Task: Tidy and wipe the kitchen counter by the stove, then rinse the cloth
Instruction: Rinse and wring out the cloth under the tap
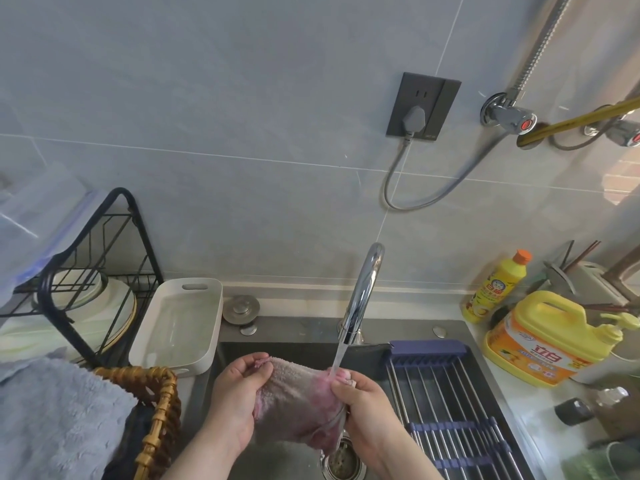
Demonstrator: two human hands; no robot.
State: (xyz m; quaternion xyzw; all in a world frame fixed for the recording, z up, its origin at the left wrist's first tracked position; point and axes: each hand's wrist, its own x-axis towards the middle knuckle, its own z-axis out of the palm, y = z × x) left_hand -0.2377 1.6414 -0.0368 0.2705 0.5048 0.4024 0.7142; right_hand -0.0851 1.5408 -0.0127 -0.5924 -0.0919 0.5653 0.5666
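Grips pink cloth (pixel 298 403) at left end with left hand (pixel 235 400), fingers curled round it. Clamps right end in right hand (pixel 367 410) (under the faucet (pixel 363 289) stream). Holds cloth above sink (pixel 298 334) middle, nearer front edge.

Only one view: head-worn, wide-angle. It looks forward and down from above the sink (pixel 298 328), facing the tiled wall (pixel 242 133). Very near: left hand (pixel 235 400) and right hand (pixel 367 410), each with a grip on the cloth (pixel 298 403), sit low centre, and the bottom edge cuts the forearms. The faucet (pixel 363 289) is just below mid-frame, seen from the front and above. Wall fills the upper half, with the socket (pixel 424 105) upper right of centre. Left edge catches the dish rack (pixel 104 254), right edge the surface (pixel 530 400) with a yellow jug (pixel 540 337). Straight lines bend toward the edges.
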